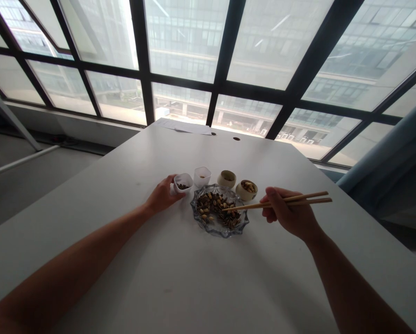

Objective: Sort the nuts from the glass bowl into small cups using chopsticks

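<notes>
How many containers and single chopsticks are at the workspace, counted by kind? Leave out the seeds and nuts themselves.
White cups: 2
Round bowls: 2
Scalloped glass dish: 1
Chopsticks: 2
Total: 7

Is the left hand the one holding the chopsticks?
No, the right hand holds the chopsticks, and the left hand holds a white cup with dark seeds.
</notes>
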`<state>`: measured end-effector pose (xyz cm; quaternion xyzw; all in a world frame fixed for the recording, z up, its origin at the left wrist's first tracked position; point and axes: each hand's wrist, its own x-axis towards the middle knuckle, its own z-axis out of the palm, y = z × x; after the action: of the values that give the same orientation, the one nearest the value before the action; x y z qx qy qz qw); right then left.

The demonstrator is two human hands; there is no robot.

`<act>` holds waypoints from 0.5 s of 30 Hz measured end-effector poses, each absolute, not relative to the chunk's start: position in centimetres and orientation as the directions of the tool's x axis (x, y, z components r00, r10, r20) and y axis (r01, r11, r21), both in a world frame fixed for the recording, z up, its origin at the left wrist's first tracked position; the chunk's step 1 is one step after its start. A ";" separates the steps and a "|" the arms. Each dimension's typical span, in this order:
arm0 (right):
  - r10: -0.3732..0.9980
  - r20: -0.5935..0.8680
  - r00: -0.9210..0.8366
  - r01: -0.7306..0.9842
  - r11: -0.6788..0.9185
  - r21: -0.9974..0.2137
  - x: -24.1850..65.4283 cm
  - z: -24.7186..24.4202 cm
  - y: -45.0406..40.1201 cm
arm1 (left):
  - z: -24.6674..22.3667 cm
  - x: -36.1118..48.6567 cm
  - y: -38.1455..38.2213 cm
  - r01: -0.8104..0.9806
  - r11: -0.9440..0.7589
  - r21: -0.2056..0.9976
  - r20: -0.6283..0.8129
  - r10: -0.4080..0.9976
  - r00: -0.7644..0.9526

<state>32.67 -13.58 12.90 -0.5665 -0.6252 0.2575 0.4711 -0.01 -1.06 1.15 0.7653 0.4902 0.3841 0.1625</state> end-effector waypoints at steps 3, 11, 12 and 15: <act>0.944 0.272 0.188 0.295 0.210 -0.932 33.0 12.3 -12.6 | 1.2 0.0 -1.1 0.627 -0.480 0.613 0.446 0.866 0.227; 0.963 0.158 0.220 -0.049 0.172 -0.984 33.7 10.8 -10.8 | 1.1 0.0 -1.2 0.651 -0.483 0.585 0.490 0.851 0.191; 0.962 0.169 0.214 -0.045 0.182 -0.982 33.7 10.8 -10.8 | 1.1 0.0 -1.2 0.652 -0.481 0.586 0.489 0.851 0.189; 0.943 0.230 0.240 0.005 0.235 -0.972 33.5 10.6 -11.0 | 1.1 0.0 -1.1 0.665 -0.458 0.589 0.475 0.863 0.173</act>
<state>33.55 -11.02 10.56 -0.4882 -0.4857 0.3795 0.6178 -0.01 -1.10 1.09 0.7558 0.5055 0.3972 0.1242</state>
